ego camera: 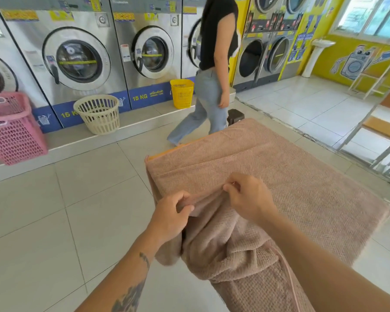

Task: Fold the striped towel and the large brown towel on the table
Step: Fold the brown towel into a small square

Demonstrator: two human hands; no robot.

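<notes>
Brown towel (pixel 279 176) runs lengthwise away.
Left hand (pixel 171 215), right hand (pixel 248 199) pinch its near edge; cream basket (pixel 98 113) far beyond.

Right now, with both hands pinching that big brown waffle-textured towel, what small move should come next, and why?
Probably slide the hands apart along the pinched edge. The left hand and right hand grip the large brown waffle-textured towel close together, and the cloth below them hangs bunched, while the far part lies flat.

Bare forearms, dark tattoos (pixel 129 297) along the left forearm (pixel 145 243)
</notes>
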